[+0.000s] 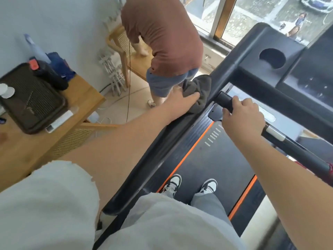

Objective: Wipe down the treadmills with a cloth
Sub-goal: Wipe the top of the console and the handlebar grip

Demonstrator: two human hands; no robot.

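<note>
The person is standing on the belt of the treadmill (207, 159), facing its console, so that both side rails are lying within reach. The left handrail (140, 177) is running up towards the console's left corner, and the dark grey cloth (198, 87) is sitting bunched at its upper end, just beside the upright. The left hand (180, 100) is clutching the cloth and pressing it onto the rail, probably to rub it along. The right hand (243, 116) is wrapping around the short black grip (224, 101), seemingly for balance while leaning.
</note>
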